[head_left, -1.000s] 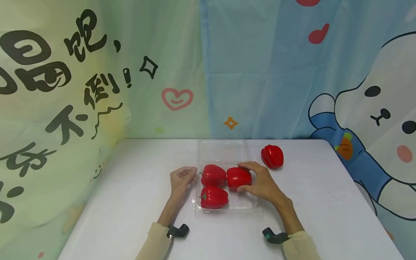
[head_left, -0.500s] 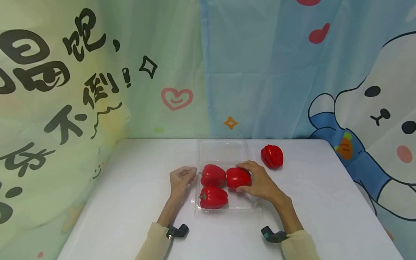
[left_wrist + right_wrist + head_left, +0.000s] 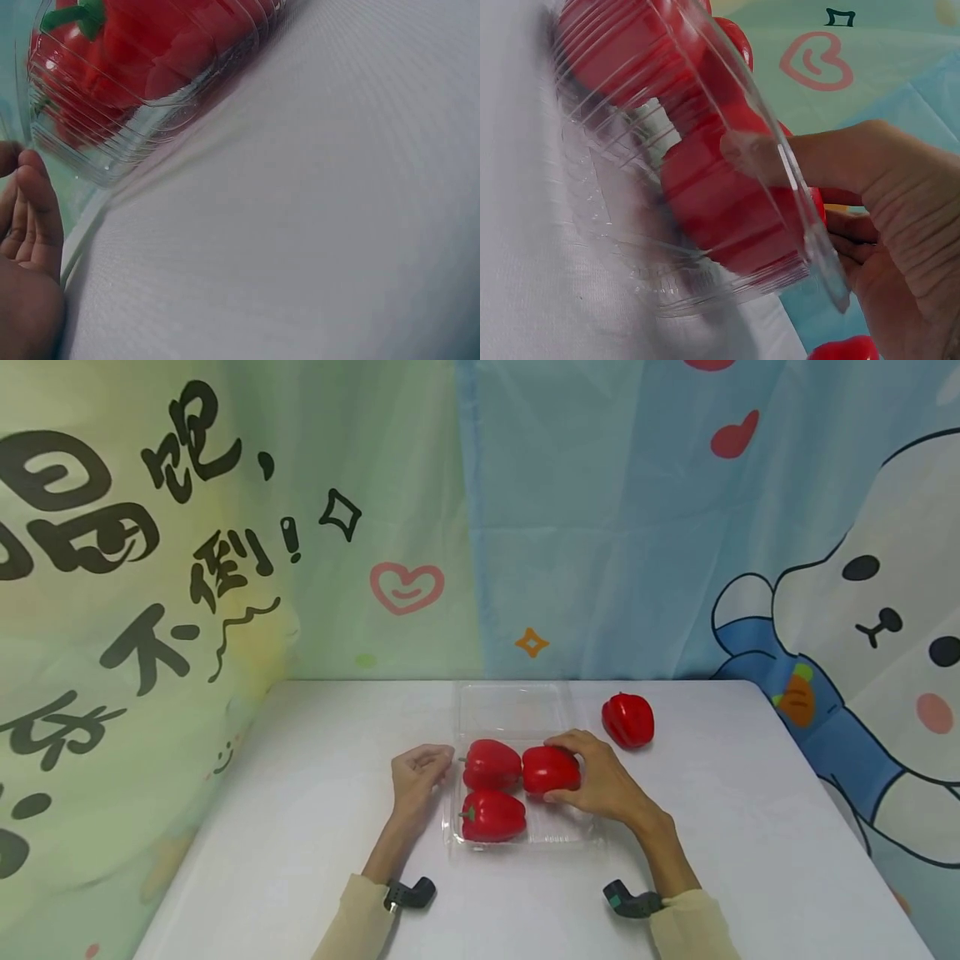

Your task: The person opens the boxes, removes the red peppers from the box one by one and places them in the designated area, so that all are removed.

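My right hand (image 3: 606, 781) grips a red bell pepper (image 3: 551, 770) in the back right part of a clear plastic container (image 3: 558, 837), thumb on the near side and fingers on the far side. In the right wrist view, my thumb (image 3: 761, 157) lies against that pepper behind the clear wall. Two more red bell peppers, one at the back left (image 3: 492, 765) and one at the front left (image 3: 493, 816), lie in the container with green stems facing left. My left hand (image 3: 417, 779) pinches the container's left rim; in the left wrist view its fingertips (image 3: 31, 161) meet right at the edge.
The container's clear lid (image 3: 513, 708) lies folded back behind it. Another red bell pepper (image 3: 628, 721) sits on the white table (image 3: 300, 827) at the back right. A printed curtain (image 3: 555, 527) hangs along the table's back edge.
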`<action>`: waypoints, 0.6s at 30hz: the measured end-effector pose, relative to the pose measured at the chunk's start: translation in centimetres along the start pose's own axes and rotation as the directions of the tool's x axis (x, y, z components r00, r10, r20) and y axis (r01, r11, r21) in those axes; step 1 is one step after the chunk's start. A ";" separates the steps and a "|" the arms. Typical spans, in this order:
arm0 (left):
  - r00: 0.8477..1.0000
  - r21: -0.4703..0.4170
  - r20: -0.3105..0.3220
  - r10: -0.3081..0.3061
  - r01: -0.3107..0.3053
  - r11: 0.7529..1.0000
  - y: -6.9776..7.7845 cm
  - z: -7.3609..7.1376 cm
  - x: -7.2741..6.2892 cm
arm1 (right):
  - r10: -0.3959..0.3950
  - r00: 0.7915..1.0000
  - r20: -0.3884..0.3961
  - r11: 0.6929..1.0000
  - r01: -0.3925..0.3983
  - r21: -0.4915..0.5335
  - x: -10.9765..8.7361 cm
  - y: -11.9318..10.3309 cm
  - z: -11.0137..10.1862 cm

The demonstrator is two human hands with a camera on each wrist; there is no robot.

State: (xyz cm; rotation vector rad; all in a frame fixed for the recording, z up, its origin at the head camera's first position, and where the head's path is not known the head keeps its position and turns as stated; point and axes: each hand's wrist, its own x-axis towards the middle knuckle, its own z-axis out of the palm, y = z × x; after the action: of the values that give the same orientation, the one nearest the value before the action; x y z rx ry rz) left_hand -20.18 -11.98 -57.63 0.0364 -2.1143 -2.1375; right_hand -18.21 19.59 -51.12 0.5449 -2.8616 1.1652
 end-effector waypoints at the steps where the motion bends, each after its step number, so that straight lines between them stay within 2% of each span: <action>1: 1.000 -0.005 0.002 -0.001 0.001 1.000 0.0 0.0 0.0 | -0.003 1.000 -0.001 1.000 0.003 0.001 0.0 0.0 0.0; 18: 1.000 -0.006 0.007 -0.001 0.001 1.000 0.1 0.0 0.0 | -0.039 0.999 -0.027 0.999 0.039 0.022 0.0 0.1 -0.2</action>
State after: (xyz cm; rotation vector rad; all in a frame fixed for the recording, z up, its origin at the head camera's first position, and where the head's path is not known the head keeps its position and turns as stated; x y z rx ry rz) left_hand -20.22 -11.97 -57.55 0.0297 -2.1120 -2.1475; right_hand -18.30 19.81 -51.06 0.5788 -2.8054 1.1914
